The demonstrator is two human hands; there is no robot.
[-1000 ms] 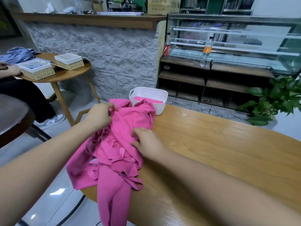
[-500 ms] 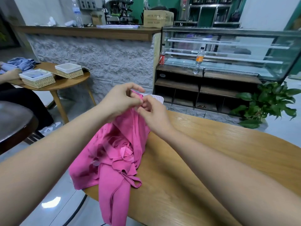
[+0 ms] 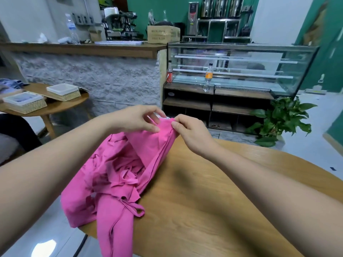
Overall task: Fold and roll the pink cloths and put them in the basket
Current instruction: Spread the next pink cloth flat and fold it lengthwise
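A heap of pink cloths (image 3: 118, 175) lies on the left part of the round wooden table (image 3: 213, 201), and part of it hangs over the table's edge. One pink cloth (image 3: 154, 143) is lifted by its top edge. My left hand (image 3: 137, 119) pinches that edge on the left. My right hand (image 3: 189, 132) pinches it on the right, a short way apart. The white basket (image 3: 163, 117) is almost wholly hidden behind my hands and the raised cloth; only a sliver of its rim shows.
To the left stands a small round table (image 3: 55, 106) with two wicker trays (image 3: 63, 91). Beyond my table stand a glass display case (image 3: 241, 71) and a stone-faced counter (image 3: 89, 75). A potted plant (image 3: 282, 119) stands at the right. Bare tabletop lies right of the heap.
Both hands left the heap, rose with one cloth's edge pinched between them, and have now drawn slightly apart along it. The view tilted up, and the basket became hidden.
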